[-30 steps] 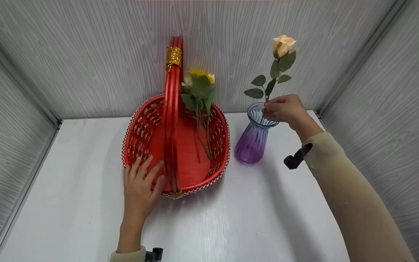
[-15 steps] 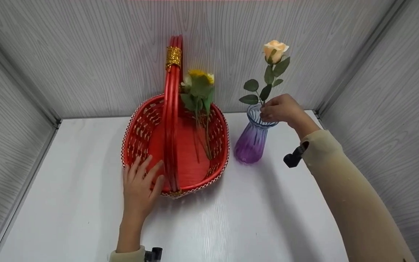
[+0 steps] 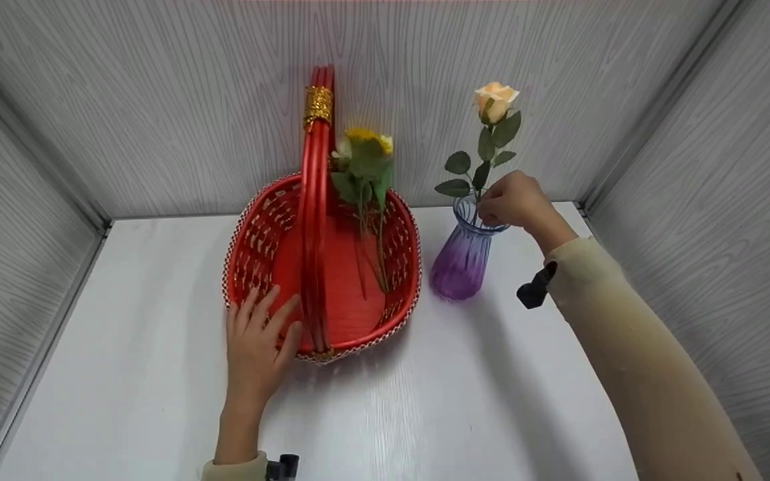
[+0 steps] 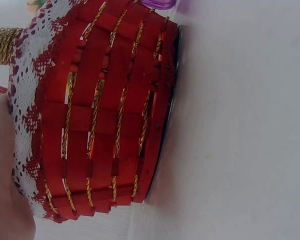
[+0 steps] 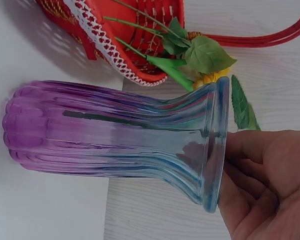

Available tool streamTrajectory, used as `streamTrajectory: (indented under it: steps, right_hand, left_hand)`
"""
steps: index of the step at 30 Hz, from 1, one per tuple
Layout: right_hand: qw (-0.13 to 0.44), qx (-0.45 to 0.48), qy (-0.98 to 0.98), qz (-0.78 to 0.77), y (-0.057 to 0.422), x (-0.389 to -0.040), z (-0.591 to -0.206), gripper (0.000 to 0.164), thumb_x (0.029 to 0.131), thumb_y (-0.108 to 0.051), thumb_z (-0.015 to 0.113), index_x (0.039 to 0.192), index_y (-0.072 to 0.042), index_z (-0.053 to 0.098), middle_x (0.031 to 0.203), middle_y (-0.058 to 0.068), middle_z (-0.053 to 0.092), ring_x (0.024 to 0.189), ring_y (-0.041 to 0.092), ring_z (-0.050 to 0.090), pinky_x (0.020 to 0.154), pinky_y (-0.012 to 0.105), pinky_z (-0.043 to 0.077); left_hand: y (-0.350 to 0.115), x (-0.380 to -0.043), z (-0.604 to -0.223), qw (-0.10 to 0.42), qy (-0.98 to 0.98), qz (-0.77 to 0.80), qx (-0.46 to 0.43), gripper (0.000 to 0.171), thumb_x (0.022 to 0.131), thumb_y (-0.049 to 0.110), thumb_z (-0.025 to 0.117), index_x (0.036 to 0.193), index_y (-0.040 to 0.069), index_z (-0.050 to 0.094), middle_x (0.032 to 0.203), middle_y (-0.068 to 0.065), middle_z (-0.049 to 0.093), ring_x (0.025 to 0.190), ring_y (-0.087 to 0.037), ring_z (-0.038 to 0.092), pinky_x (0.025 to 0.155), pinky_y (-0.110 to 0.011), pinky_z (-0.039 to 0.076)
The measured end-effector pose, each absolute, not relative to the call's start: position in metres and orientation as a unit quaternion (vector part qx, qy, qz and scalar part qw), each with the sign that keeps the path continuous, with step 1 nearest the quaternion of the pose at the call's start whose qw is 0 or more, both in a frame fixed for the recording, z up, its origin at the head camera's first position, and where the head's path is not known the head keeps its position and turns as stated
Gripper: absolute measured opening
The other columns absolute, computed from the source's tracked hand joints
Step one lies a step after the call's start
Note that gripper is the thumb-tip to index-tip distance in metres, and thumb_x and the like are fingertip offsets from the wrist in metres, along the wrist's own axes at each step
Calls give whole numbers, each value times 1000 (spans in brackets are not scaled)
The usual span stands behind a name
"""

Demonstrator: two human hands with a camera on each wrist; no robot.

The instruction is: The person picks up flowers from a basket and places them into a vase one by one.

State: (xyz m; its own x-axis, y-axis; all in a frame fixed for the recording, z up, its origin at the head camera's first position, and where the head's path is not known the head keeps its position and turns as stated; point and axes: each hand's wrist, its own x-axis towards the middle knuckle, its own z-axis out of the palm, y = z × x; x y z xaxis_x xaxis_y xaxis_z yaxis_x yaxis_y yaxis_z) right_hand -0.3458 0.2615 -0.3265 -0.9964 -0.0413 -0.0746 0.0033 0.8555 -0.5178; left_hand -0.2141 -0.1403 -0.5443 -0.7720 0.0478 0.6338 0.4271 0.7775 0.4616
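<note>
head: high, forward-down | wrists: close, turned sideways | all share: basket (image 3: 343,287)

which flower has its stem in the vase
The peach rose, held in the right hand; the yellow and white flowers have theirs in the basket.

No text, label, brand, number or sign can be read in any of the views.
</note>
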Motion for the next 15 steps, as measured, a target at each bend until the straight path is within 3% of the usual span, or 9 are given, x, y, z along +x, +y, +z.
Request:
streamTrajectory:
  steps: [2,6,15]
  right_hand:
    - [14,-19,967,-253,261,-342,-324,19,85,-10,63,68,-5,71,62,-2,61,56,11,48,53,26,41]
    - [-18,-18,964,-264,263,-334,-318,18,82,-9,62,67,-6,70,60,-3,56,55,11,46,51,26,39]
    - [-11,-5,932,-361,268,-317,-314,19,93,-14,65,95,2,77,81,6,72,70,10,65,64,20,56]
  left_hand:
    - [-140,-214,-544,310,-890,-307,-133,41,97,42,56,133,24,66,146,-11,55,141,-39,39,118,-64,13]
    - [-141,-213,-544,309,-889,-311,-133,41,97,42,55,133,24,66,146,-11,55,141,-39,38,118,-64,13]
    - [-145,-213,-543,304,-892,-308,-128,42,98,44,54,134,25,65,147,-10,54,141,-39,38,118,-64,13]
